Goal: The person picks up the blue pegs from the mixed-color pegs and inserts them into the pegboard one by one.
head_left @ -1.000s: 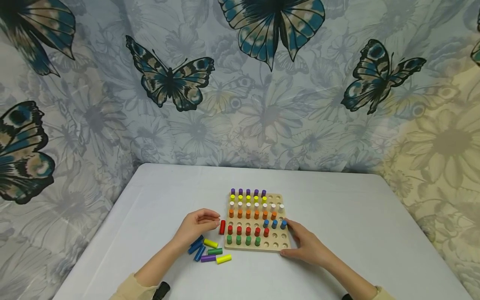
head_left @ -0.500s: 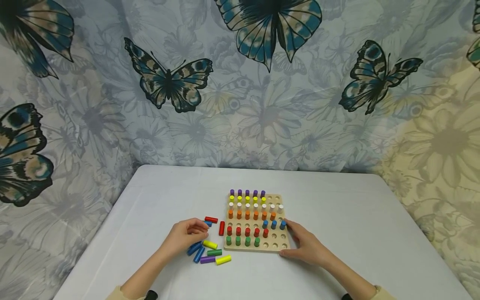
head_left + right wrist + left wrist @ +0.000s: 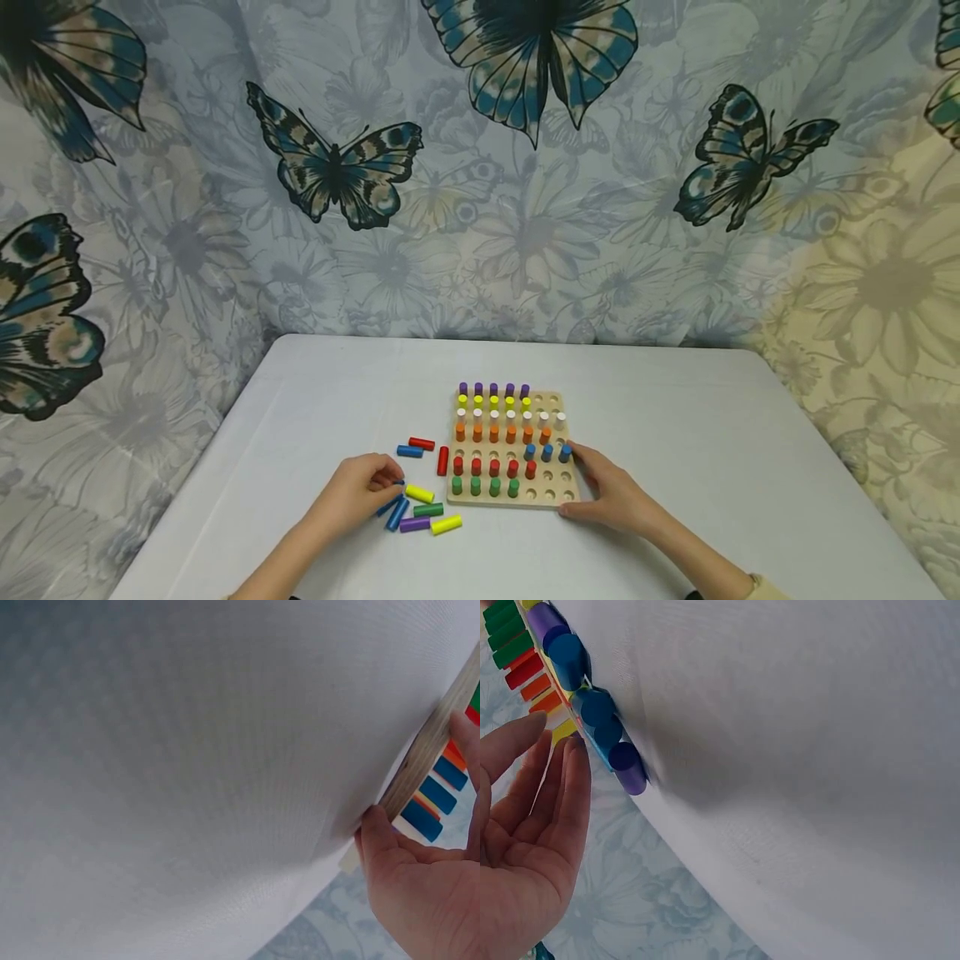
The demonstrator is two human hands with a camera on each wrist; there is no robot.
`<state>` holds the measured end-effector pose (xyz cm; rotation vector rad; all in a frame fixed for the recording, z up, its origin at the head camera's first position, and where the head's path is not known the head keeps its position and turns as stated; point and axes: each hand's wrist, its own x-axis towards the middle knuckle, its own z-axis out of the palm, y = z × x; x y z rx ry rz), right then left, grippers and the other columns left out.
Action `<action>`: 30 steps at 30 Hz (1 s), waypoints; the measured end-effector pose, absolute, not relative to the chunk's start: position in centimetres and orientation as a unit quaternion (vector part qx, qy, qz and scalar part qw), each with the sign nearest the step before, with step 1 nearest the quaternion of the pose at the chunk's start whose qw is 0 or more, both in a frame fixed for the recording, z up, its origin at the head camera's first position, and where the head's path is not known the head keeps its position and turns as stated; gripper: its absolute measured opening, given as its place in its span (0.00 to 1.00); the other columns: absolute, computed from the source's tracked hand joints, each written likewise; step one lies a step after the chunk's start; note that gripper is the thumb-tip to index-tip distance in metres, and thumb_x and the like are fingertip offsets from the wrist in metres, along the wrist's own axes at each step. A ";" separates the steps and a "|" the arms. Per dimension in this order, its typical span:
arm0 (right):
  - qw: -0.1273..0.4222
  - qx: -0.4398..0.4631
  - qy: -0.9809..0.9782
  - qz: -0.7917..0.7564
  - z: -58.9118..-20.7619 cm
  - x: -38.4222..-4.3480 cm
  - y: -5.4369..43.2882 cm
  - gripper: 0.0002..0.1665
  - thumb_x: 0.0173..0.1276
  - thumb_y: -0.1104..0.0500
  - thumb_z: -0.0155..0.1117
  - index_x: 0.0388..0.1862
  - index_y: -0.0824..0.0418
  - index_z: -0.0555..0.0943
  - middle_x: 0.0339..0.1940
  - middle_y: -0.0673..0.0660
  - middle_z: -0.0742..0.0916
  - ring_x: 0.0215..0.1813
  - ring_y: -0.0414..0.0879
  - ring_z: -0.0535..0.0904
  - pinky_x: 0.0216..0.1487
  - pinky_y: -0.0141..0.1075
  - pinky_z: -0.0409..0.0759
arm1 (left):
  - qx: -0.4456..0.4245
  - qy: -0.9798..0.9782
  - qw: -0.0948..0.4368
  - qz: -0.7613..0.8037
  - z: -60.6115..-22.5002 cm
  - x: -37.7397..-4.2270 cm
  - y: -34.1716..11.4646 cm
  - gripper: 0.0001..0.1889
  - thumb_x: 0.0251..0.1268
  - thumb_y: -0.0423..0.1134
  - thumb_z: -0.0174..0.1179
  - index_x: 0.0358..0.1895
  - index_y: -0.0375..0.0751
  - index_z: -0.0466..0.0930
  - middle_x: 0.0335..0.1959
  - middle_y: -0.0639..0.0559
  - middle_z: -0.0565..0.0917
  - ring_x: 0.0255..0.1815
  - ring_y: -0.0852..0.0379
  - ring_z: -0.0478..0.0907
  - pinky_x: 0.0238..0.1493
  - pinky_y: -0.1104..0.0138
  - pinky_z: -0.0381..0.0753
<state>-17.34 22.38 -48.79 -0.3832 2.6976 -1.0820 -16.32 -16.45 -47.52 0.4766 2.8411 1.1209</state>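
A wooden pegboard (image 3: 551,492) lies on the table with coloured pegs upright in rows. My right hand (image 3: 603,486) holds its right side, thumb at the near corner and fingers farther up the edge; in the right wrist view the thumb and fingers meet the board's wooden edge (image 3: 420,754). My left hand (image 3: 356,493) is low over the loose pegs left of the board, fingertips right at a blue peg (image 3: 400,482) mostly hidden by them. In the left wrist view, a gap shows between the thumb (image 3: 526,733) and fingers. Another blue peg (image 3: 397,514) lies just below.
Nearby lie a yellow peg (image 3: 419,493), a green peg (image 3: 428,509), a purple peg (image 3: 415,524) and a second yellow peg (image 3: 446,524). Red pegs (image 3: 442,461) and a blue peg (image 3: 409,451) lie farther up. Patterned cloth (image 3: 480,208) hangs behind the white table (image 3: 675,417).
My left hand has moved left and nearer to me, from beside the standing-off red peg down to the blue pegs, uncovering a red and a blue peg. My right hand stays on the pegboard.
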 end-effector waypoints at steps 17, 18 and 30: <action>0.099 -0.135 0.918 -0.359 -49.0 -17.3 22.4 0.60 0.50 0.44 0.80 0.74 0.67 0.60 0.71 0.69 0.68 0.69 0.64 0.66 0.61 0.47 0.74 | 0.170 0.956 0.002 0.239 -47.4 -15.4 -15.5 0.06 0.54 0.33 0.71 0.35 0.45 0.84 0.29 0.62 0.78 0.29 0.64 0.72 0.34 0.67 0.78; 0.099 -0.135 0.918 -0.360 -49.0 -17.3 22.4 0.60 0.50 0.45 0.80 0.74 0.67 0.60 0.71 0.69 0.68 0.69 0.64 0.66 0.60 0.47 0.74 | 0.171 0.957 0.000 0.234 -47.4 -15.3 -15.4 0.07 0.54 0.32 0.71 0.35 0.45 0.84 0.29 0.62 0.79 0.29 0.64 0.72 0.34 0.67 0.79; 0.103 -0.131 0.916 -0.365 -48.8 -17.3 22.3 0.61 0.50 0.44 0.80 0.74 0.67 0.59 0.71 0.69 0.68 0.70 0.63 0.65 0.62 0.47 0.73 | 0.194 0.962 -0.005 0.190 -47.4 -15.1 -15.2 0.07 0.52 0.32 0.72 0.34 0.42 0.85 0.31 0.57 0.80 0.31 0.62 0.76 0.36 0.62 0.82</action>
